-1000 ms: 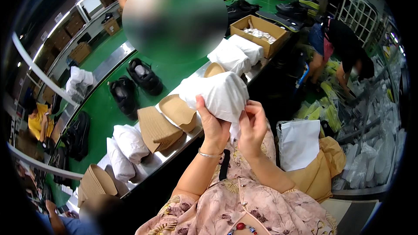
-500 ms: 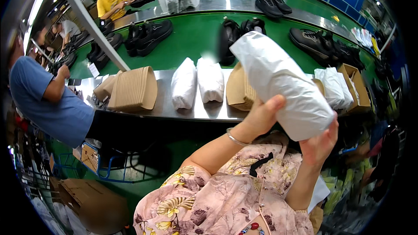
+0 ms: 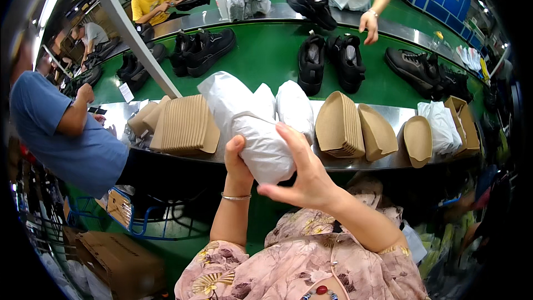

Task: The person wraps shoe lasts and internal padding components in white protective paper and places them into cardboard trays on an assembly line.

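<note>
A bundle wrapped in white paper (image 3: 250, 133) is held up in front of me, tilted with its upper end to the left. My left hand (image 3: 240, 166) grips its lower left side, thumb showing and the other fingers hidden behind it. Around the lower right end, my right hand (image 3: 305, 175) cups the paper with thumb and fingers wide apart. Behind it, two more white-wrapped bundles (image 3: 295, 110) rest on the metal ledge (image 3: 388, 119), partly covered by the held one. What the paper wraps is hidden.
Stacked brown moulded trays (image 3: 186, 125) stand left, another stack (image 3: 338, 125) right, with single trays (image 3: 417, 140) beyond. A white bag (image 3: 438, 128) leans by a cardboard box (image 3: 463, 125). Black shoes (image 3: 311, 64) ride the green belt (image 3: 261, 50). A blue-shirted person (image 3: 61, 122) stands left; others work across.
Both my hands have carried the wrapped bundle left and lower, turning it; my right hand's fingers now spread along its side. Across the belt, a person has lifted a black shoe.
</note>
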Demonstrator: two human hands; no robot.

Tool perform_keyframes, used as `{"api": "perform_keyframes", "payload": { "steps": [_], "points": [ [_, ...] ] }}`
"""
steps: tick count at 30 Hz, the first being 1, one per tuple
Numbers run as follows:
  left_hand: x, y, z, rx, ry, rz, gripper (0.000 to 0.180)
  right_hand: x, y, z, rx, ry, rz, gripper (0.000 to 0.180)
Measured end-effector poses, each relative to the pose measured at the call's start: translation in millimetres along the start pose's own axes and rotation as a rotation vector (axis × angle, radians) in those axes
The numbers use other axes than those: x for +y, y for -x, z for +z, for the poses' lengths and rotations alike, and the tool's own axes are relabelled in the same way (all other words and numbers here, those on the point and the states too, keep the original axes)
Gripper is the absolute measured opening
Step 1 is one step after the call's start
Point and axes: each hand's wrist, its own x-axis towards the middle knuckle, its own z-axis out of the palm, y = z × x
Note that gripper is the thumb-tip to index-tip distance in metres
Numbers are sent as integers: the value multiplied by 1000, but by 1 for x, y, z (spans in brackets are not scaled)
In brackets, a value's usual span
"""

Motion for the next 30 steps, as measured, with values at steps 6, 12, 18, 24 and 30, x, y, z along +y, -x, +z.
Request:
{"api": "perform_keyframes", "payload": {
  "steps": [6,12,18,24,30],
  "points": [
    [9,-35,-24,172,-333,179,76,31,-4,48,362,307,56,64],
    [14,-98,-62,2,-806,374,65,62,-9,65,363,441,103,64],
    [8,-131,-73,28,-241,-191,32,72,-12,74,287,537,157,70],
    [-39,-160,-116,131,-839,49,28,80,-15,80,53,625,295,67],
    [-60,-166,-174,144,-609,-87,23,95,-22,85,-38,564,385,63]
  ]
}}
